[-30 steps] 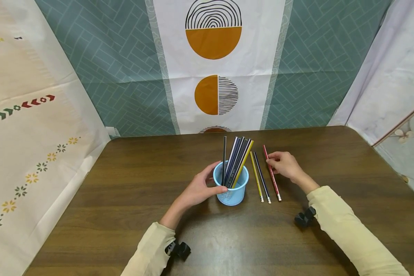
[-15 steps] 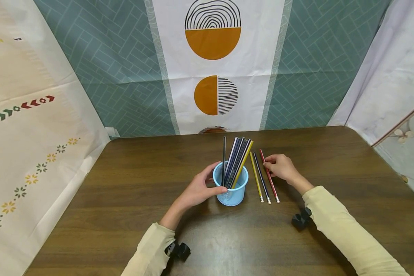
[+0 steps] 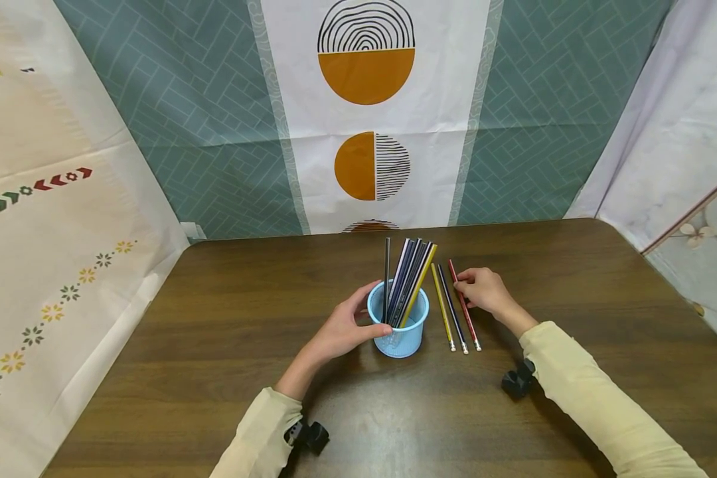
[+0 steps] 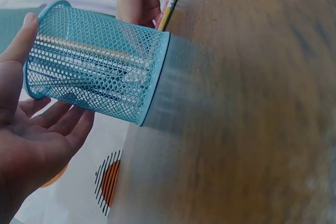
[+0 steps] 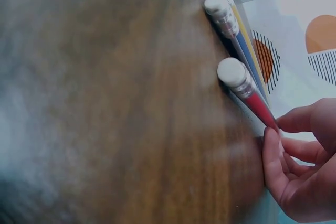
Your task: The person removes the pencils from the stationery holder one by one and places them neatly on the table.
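A light blue mesh pencil cup point(image 3: 399, 342) stands upright on the table, holding several dark pencils point(image 3: 407, 279) and a yellow one. My left hand point(image 3: 348, 325) grips its left side, thumb on the near rim and fingers behind, as the left wrist view shows. To the right of the cup my right hand point(image 3: 482, 290) pinches a red pencil point(image 5: 260, 107) between thumb and fingertips. That pencil lies on the table, its white eraser toward me. Beside it, nearly parallel, lie a dark blue pencil point(image 3: 452, 309) and a yellow pencil point(image 3: 443, 307).
The brown wooden table point(image 3: 215, 345) ends at a back edge against a patterned green and white cloth point(image 3: 227, 133). A cream cloth point(image 3: 66, 265) hangs at the left, a pale one point(image 3: 687, 133) at the right. Black camera mounts point(image 3: 516, 380) sit on both wrists.
My right hand has shifted slightly left and toward me, sliding the red pencil closer to the dark blue one. The left hand and cup have stayed in place.
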The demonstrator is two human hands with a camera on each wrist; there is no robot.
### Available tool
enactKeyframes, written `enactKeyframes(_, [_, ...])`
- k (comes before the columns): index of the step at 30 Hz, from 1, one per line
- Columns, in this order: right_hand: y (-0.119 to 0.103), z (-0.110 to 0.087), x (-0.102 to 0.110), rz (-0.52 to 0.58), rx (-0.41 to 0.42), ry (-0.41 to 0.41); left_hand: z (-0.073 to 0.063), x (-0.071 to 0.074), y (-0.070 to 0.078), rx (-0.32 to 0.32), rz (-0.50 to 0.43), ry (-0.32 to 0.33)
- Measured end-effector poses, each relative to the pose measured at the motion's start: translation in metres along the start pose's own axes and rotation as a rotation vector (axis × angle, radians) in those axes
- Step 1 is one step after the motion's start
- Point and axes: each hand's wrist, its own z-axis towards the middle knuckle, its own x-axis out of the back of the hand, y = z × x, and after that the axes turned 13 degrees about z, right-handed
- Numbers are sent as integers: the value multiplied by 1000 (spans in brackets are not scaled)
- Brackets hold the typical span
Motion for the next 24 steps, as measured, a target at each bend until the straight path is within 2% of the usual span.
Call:
enactKeyframes(16, [-5, -3, -1, 2, -10, -10, 2, 0, 0, 28, 2, -15])
enactKeyframes(21, [-5, -4, 0, 8, -14, -21, 0, -1, -1, 7, 11, 1])
enactKeyframes(24, [-6, -5, 1, 15, -19, -30, -3, 2, 13, 2, 9, -3])
